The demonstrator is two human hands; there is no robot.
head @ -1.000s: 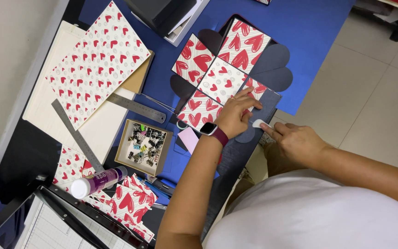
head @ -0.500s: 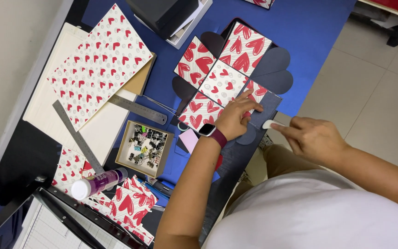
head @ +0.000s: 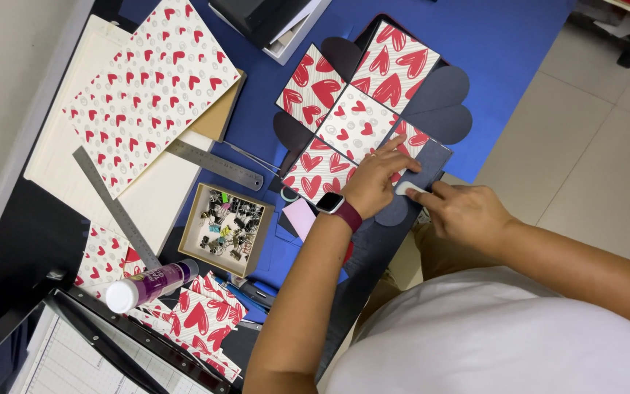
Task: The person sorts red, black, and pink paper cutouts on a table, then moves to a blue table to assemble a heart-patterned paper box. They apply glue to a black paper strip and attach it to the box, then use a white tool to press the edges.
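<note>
A flat dark paper box layout [head: 432,95] with heart-shaped flaps lies on the blue table, several of its squares covered in red-heart paper [head: 359,124]. My left hand [head: 375,179], with a watch on the wrist, presses its fingers flat on the near heart-paper square. My right hand [head: 464,211] pinches a small white tool [head: 408,188] against the dark panel [head: 428,164] beside that square. The two hands nearly touch.
A small tray of binder clips [head: 227,228] sits left of my left arm. A metal ruler [head: 213,164], a second ruler [head: 114,208], a purple glue stick [head: 151,284], heart-paper sheets [head: 151,84], scraps [head: 202,321] and a paper trimmer [head: 111,343] lie to the left.
My right hand moved back in toward the left hand and now presses the white tool on the dark panel. The left hand stayed on the heart-paper square.
</note>
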